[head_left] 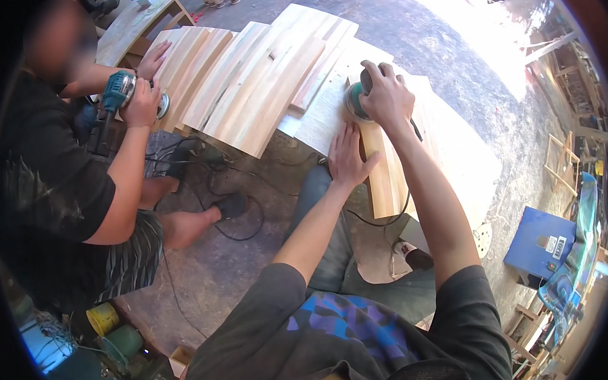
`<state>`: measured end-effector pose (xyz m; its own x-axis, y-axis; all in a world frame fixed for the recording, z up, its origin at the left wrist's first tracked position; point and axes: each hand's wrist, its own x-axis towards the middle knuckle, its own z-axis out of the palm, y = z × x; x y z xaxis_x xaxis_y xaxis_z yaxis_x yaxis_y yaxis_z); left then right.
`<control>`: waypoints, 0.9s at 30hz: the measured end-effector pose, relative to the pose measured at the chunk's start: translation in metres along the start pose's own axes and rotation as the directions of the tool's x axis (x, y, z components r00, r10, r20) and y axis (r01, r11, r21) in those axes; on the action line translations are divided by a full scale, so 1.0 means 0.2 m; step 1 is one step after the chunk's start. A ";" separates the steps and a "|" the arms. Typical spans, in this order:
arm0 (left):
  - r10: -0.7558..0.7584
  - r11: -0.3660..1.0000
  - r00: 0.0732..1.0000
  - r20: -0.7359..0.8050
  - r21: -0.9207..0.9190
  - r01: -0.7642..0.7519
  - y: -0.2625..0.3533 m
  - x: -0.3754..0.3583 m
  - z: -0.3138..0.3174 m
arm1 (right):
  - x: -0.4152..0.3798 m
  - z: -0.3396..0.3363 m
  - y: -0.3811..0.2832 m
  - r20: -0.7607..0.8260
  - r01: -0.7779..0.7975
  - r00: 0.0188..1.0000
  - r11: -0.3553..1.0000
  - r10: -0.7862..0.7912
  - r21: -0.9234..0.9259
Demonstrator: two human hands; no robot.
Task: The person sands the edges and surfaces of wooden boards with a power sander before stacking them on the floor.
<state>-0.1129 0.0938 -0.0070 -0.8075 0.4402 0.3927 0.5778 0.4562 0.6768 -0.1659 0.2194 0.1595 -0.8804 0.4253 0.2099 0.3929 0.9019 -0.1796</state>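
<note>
My right hand is wrapped round the top of a green and black handheld sander. The sander rests at the far end of a pale wooden board, and a dark cord trails from it under my forearm. My left hand lies with its fingers stretched out along the left edge of that board, holding nothing. Beneath the board is a light work surface. Beyond my hands, several striped wooden panels lie side by side, some overlapping.
At the left, another person holds a teal sander on a panel. Cords loop across the floor. To the right stands a blue box near scrap wood. A yellow bucket sits lower left.
</note>
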 end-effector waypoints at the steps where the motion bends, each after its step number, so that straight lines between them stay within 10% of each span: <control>1: 0.009 1.000 1.000 -0.001 0.007 -0.009 0.00 0.00 0.00 | -0.04 -0.02 0.00 0.001 -0.001 1.000 1.000 0.001 -0.004; 27: -0.061 0.998 0.996 0.067 0.034 0.059 0.02 0.01 -0.02 | 0.41 0.15 0.04 -0.137 -0.077 0.988 0.994 0.066 -0.073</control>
<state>-0.1130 0.0938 -0.0015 -0.8317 0.4622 0.3077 0.5326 0.5073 0.6775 -0.2437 0.2595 0.1463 -0.8079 0.4903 0.3270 0.4774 0.8698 -0.1247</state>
